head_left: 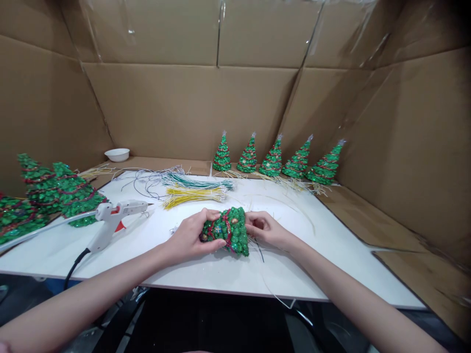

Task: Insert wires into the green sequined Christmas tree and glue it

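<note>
Two bare forearms reach in from the bottom edge and meet over a white board point(206, 274) that serves as the work surface. Between them lies a small green tree point(226, 229), tipped on its side, its cone covered in glossy, bumpy green beads with a red garland strand and a few small ornaments pressed in. Left hand point(191, 238) wraps around the tree's narrower end, thumb on top and fingers curled under it. Right hand point(264, 229) is at the wide base, fingers bent in against the underside; whether it grips the base itself or only thin wires there cannot be told. A dark wire point(259, 250) trails from the base onto the board.

No readable writing or brand shows anywhere.

Left of the hands rests a white glue gun point(116, 215) with a red trigger and a black cord, lying on the board. Behind the hands lie bundles of thin yellow wires point(193, 195) and green wires point(198, 182), straight and neatly gathered. Five finished trees point(273, 158) stand upright in a row at the back, each with a clear tip. More green trees point(55, 191) crowd the left edge. A shallow white bowl point(117, 154) sits in the far left corner. Creased brown cardboard walls point(184, 108), taped at the seams, enclose the whole space.
</note>
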Available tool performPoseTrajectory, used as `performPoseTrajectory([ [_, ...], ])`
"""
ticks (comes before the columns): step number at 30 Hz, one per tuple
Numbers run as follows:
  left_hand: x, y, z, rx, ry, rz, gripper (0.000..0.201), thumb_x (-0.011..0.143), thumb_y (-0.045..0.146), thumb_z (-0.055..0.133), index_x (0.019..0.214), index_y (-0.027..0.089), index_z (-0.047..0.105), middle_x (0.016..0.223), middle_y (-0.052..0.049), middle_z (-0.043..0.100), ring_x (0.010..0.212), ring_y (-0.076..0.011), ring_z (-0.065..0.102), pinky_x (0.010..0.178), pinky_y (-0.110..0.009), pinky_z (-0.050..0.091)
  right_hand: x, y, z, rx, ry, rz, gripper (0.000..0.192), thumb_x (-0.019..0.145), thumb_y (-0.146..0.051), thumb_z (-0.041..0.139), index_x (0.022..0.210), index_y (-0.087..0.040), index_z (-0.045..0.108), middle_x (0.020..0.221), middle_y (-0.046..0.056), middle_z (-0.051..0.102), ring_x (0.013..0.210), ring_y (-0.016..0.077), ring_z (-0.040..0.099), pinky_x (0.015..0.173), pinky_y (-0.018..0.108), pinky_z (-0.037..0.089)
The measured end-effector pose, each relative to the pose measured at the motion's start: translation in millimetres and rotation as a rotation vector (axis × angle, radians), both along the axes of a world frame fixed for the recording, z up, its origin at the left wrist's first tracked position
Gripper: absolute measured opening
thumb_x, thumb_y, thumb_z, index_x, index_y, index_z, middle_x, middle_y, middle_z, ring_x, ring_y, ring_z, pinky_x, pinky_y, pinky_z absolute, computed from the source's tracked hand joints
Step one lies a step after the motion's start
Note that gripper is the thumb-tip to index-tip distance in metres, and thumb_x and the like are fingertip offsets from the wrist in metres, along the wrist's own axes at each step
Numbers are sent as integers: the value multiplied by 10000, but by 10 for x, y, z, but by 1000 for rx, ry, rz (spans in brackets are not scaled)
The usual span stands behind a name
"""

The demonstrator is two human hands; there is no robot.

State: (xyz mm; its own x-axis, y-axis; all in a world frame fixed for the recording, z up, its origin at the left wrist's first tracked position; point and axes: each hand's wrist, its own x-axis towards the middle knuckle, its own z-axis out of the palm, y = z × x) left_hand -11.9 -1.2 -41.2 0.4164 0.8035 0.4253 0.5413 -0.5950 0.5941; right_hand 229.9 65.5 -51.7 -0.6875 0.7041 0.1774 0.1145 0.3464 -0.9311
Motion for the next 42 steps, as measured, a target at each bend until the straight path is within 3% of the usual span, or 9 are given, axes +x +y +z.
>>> performPoseTrajectory([
  [17,6,-22,22,3,43,-3,383,821,399,632,1098,226,431,1285,-119,559,1142,-263,571,944,-417,462,30,17,-28,45,-13,-17,476,798,-569,608,586,-176,441,580,-34,431,558,104,381,523,242,279],
  [24,-9,-33,-29,36,45,38,543,804,415,647,1223,232,355,1264,-123,552,1141,-278,573,930,-433,478,44,2,-28,71,-17,-33,446,805,-542,614,595,-173,478,589,-31,440,567,113,412,535,247,302],
  [32,14,-27,-7,9,0,23,419,794,406,656,1033,240,356,1266,-119,567,1110,-271,585,895,-425,477,-10,-62,111,116,-82,-87,513,757,-622,605,534,-176,483,535,-27,436,522,113,393,507,252,305],
  [42,20,-55,9,1,49,47,460,807,442,630,1125,222,381,1218,-119,574,1063,-281,598,870,-427,493,-8,-59,92,148,-97,-83,536,748,-670,587,594,-156,592,600,16,527,600,151,465,567,275,358],
])
